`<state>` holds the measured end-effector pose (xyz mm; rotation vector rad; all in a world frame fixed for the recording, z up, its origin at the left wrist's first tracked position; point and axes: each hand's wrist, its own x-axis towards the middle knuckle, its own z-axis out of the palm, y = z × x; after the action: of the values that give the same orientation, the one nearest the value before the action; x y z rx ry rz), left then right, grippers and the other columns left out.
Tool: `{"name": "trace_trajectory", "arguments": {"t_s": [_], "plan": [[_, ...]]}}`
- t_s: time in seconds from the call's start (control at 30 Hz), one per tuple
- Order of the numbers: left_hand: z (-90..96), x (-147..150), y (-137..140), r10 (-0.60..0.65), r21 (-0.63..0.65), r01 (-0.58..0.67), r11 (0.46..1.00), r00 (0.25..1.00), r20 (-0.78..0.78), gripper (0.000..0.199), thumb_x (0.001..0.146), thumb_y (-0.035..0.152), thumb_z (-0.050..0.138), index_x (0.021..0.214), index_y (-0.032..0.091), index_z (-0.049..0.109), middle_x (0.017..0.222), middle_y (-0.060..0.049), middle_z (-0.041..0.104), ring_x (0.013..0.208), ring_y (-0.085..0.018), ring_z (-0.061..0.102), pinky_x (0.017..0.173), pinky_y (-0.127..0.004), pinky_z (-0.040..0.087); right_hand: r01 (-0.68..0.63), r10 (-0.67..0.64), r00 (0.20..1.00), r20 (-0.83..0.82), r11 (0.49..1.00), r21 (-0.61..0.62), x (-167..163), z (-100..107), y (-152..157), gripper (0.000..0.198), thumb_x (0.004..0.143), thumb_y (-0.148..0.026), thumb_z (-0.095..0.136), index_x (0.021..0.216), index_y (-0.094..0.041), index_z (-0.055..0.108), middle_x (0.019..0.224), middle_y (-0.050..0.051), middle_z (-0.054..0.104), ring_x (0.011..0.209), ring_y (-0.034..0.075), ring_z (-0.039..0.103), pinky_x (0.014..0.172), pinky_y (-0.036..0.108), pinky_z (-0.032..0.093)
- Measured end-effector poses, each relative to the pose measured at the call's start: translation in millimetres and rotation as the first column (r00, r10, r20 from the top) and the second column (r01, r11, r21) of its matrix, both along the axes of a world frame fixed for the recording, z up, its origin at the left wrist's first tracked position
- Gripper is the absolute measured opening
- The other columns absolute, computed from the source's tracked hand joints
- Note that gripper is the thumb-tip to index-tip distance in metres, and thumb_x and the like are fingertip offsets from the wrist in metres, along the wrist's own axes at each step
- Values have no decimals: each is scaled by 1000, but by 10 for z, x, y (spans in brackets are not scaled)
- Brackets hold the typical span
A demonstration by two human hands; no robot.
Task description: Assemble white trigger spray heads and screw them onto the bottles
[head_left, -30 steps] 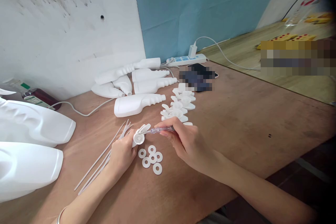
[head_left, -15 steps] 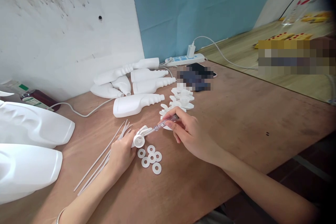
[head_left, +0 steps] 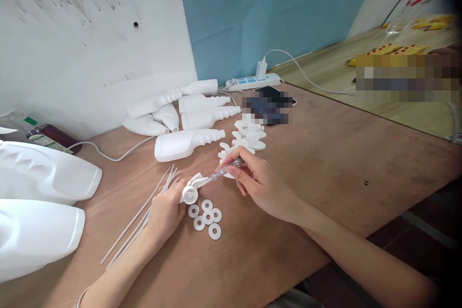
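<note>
My left hand [head_left: 169, 205] is closed around a white trigger spray head [head_left: 190, 194], its round collar facing me. In my right hand [head_left: 252, 173] is a screwdriver [head_left: 223, 169] with a clear handle, its shaft pointing left and down to the spray head's collar; whether the tip touches inside, I cannot make out. Several flat white washers [head_left: 208, 217] lie on the table just below the spray head. Thin white tubes [head_left: 139, 220] run beneath and beside my left wrist. More white spray heads [head_left: 249, 134] sit in a pile behind my right hand, partly covered by it.
White plastic bottles [head_left: 189, 144] lie at the back, and larger white bottles [head_left: 39, 231] stand at the left edge. Behind those is a bottle of dark red liquid [head_left: 54, 135]. A power strip [head_left: 252, 81] and a phone [head_left: 276, 95] are by the wall. Yellow packs [head_left: 388, 53] lie on the far table.
Both hands hold nearly the same pose, with the screwdriver still at the spray head. The whole view has shifted very slightly.
</note>
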<state>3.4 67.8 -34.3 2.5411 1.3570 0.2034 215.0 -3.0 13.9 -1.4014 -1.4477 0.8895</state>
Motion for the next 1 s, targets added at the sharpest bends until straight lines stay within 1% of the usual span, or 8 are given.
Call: {"name": "trace_trajectory", "arguments": {"t_s": [0.1,0.2,0.3,0.43,0.57,0.7,0.87,1.0], "plan": [[17,7,-8,4,0,-4,1000,1000,-19,53,73,7,37,120,30,47,108,2,64,91,-20,61,67,-25,43,4,-5,1000,-11,1000,-10,7,10,5,7,89,-25,41,85,-22,46,50,-8,38,42,7,36,40,19,28],[31,14,-18,8,-5,-8,1000,1000,-23,54,72,6,37,119,29,48,108,1,64,92,-19,61,69,-25,43,2,-3,999,-38,1000,-12,11,17,11,7,88,-25,41,84,-22,46,49,-9,36,42,6,34,40,18,27],[27,11,-18,10,-9,-10,1000,1000,-24,53,72,6,37,119,28,48,109,0,64,95,-19,61,72,-25,44,-7,5,997,-73,1000,-30,16,17,14,7,88,-25,41,84,-21,46,52,-8,38,42,6,33,40,18,27],[6,-4,-7,5,0,-5,1000,1000,-17,52,73,7,37,120,28,47,109,0,64,95,-20,61,71,-26,44,-22,14,992,-123,998,-64,22,10,13,8,89,-27,40,86,-21,46,55,-7,40,43,6,36,40,19,28],[6,-8,-6,-4,5,4,1000,1000,1,46,76,10,36,117,27,49,107,0,65,93,-20,62,71,-26,44,-19,15,996,-86,999,-43,14,-3,5,9,89,-28,41,87,-22,47,53,-7,41,45,7,40,42,20,31],[19,-4,-11,-9,3,9,1000,1000,4,42,77,11,37,114,27,51,105,0,65,90,-20,63,69,-26,44,-55,55,998,-30,998,-6,4,-23,-8,10,90,-29,39,88,-23,47,50,-8,40,46,9,43,48,22,36],[-1,-10,-7,-25,22,25,999,1000,2,45,76,9,37,116,27,49,107,0,65,92,-20,62,69,-26,44,-61,61,998,-31,998,-7,10,-11,-10,11,90,-28,39,87,-23,47,52,-7,38,46,8,39,45,22,31],[-14,-16,-5,-31,25,31,999,1000,1,48,76,9,37,118,28,48,106,0,65,91,-19,62,68,-26,44,-69,65,994,-83,997,-44,20,11,-4,10,90,-28,39,87,-23,47,57,-6,44,45,7,36,43,21,29]]}}
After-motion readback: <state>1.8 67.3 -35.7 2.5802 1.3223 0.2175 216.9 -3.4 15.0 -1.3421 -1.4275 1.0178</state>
